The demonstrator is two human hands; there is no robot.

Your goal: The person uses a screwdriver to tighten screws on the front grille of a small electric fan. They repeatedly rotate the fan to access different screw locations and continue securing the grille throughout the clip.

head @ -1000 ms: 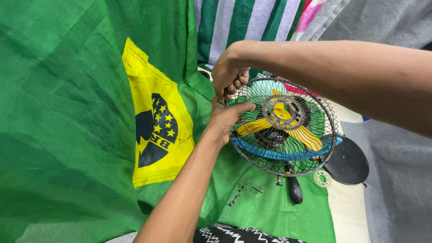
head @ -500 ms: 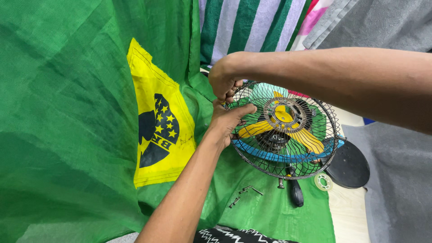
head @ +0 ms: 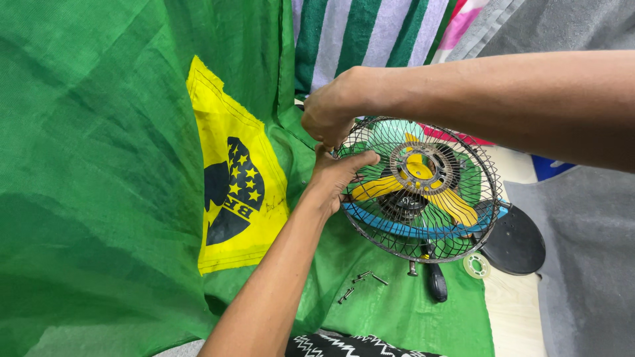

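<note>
A small fan with yellow blades sits inside a dark wire guard (head: 423,192) that has a blue band along its lower edge. It lies tilted on a green cloth (head: 99,165). My left hand (head: 337,175) reaches up from below and grips the guard's left rim, thumb laid over the wires. My right hand (head: 329,116) comes across from the right and pinches the same rim just above the left hand. What its fingertips hold is hidden.
Several loose screws (head: 360,281) lie on the cloth below the fan. Beside them are a black-handled screwdriver (head: 436,283), a small tape roll (head: 476,266) and a black round base (head: 514,241). A yellow patch (head: 235,192) marks the cloth. Striped fabric (head: 370,33) hangs behind and grey fabric (head: 582,264) lies to the right.
Both hands stay at the guard's upper-left rim. My left thumb has slid further onto the wires, and my right hand has shifted slightly along the rim.
</note>
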